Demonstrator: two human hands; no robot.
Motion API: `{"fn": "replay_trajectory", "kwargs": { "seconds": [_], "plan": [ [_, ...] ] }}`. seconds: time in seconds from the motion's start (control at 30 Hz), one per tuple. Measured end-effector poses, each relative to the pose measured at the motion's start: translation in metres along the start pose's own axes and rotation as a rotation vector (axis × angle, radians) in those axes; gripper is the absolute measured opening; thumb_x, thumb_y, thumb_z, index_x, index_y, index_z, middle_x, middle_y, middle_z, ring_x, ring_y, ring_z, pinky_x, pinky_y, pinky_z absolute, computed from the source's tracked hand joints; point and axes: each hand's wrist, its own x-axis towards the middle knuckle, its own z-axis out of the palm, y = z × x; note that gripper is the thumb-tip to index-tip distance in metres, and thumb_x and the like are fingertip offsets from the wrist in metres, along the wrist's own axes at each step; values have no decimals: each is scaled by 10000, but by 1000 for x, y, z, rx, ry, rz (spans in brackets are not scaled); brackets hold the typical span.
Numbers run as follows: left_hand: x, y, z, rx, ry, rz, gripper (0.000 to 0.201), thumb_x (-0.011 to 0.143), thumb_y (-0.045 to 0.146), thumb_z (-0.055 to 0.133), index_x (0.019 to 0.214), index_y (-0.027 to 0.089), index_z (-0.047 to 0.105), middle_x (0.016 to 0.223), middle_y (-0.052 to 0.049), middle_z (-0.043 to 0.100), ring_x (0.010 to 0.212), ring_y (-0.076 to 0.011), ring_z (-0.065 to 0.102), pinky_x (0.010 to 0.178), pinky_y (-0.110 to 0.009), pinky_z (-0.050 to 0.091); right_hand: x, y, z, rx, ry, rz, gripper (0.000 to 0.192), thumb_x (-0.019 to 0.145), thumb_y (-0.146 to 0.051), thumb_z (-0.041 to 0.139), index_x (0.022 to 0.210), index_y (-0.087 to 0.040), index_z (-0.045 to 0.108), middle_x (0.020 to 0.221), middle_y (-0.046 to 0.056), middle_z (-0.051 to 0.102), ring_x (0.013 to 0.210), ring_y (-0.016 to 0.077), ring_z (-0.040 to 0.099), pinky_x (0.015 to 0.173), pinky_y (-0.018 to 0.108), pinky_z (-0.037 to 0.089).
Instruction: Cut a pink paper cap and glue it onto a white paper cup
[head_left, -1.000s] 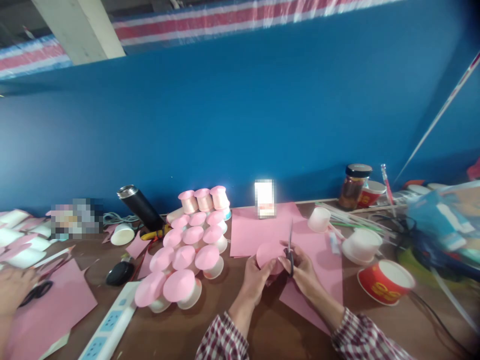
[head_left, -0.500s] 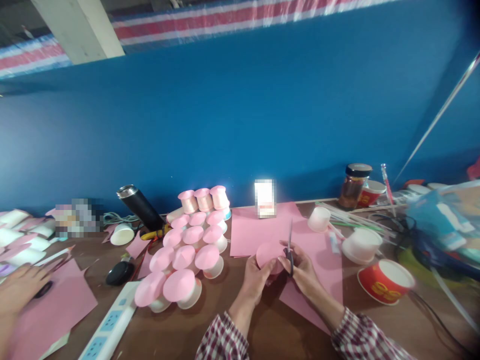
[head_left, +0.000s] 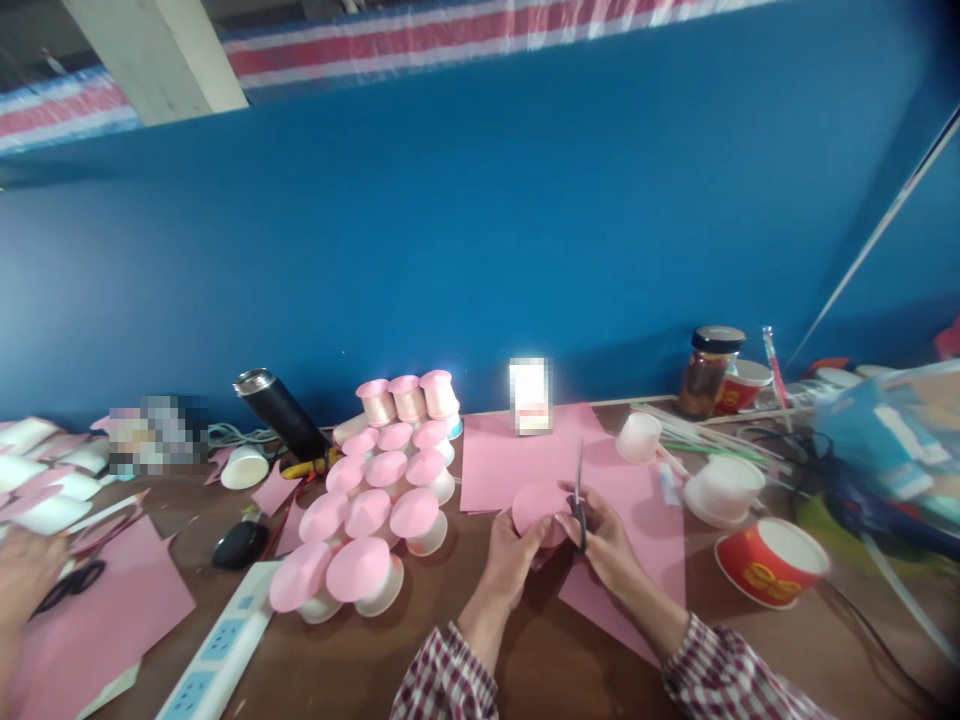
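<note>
Far left, a co-worker's hand (head_left: 30, 575) is over a pink sheet (head_left: 112, 620) on the counter (head_left: 547, 660). To its right is a power strip (head_left: 217, 645), then a group of cups with pink tops (head_left: 367, 515), well clear of the wearer's hands.

At centre right, the left hand (head_left: 504, 565) pinches a pink disc (head_left: 536, 505), thumb across its near face. The disc is held just above the counter, between the 2 hands. It appears to be thin paper or card: judged very light, springy when flat, easily creased. Recommended hold: a flat, gentle pinch near the rim, avoiding pressure at the middle.

The right hand (head_left: 606, 535) is curled around 1 pair of scissors (head_left: 579, 508), blades upward, its thumb at the disc's right edge; whether it also grips the disc cannot be told. The scissors are judged stiff and heavier than the disc, best taken by the dark handles.

Farther right stands 1 red tub (head_left: 754, 570), apart from both hands.
</note>
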Motion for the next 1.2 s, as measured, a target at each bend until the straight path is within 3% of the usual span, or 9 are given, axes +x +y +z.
{"fn": "replay_trajectory", "kwargs": {
  "seconds": [0.73,1.2],
  "plan": [
    [2,-4,-3,30,-33,10,461,630,424,746,893,51,682,605,-61,640,473,-111,529,441,-211,410,1,4,-2,-16,-54,-22,496,612,-256,803,1057,-201,589,680,-49,517,589,95,489,535,199,419],
    [1,-4,-1,-39,37,25,479,578,420,779,868,51,687,711,-109,693,581,-165,617,509,-233,472,-2,1,0,-31,-58,-6,504,607,-331,800,1044,-209,580,685,-38,539,591,106,513,546,215,440]
  ]
}}
